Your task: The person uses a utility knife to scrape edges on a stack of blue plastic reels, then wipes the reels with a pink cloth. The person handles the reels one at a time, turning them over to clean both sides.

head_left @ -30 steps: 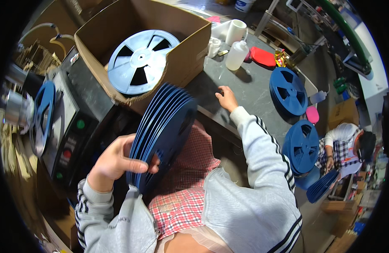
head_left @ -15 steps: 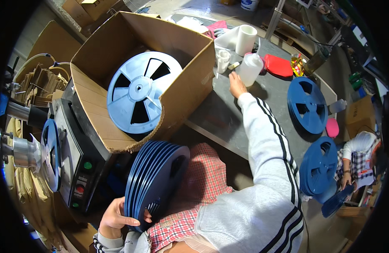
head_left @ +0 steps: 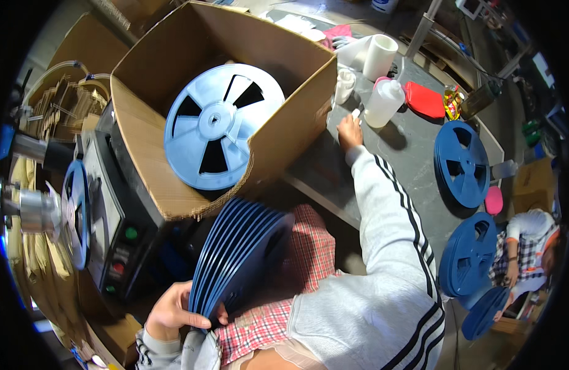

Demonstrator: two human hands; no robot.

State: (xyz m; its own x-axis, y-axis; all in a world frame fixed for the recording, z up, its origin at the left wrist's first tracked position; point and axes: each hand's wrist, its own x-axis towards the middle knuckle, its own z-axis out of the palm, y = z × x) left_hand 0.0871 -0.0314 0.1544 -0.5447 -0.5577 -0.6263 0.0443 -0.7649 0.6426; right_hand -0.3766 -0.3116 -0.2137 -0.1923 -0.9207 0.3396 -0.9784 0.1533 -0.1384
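Right hand (head_left: 351, 132) moved onto small white stick (head_left: 356, 114); now pinched, protruding past fingertips, long axis away from worktop (head_left: 408, 160) near edge, left of bottle (head_left: 385, 103). Left hand (head_left: 173, 311), off that edge, clasps fanned blue reels (head_left: 238, 259).

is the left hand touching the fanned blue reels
Touching: the head view shows the left hand gripping the lower edge of the fanned blue reels.

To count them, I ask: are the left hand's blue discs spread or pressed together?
Spread: the blue discs fan apart toward the top, closer together near the left hand.
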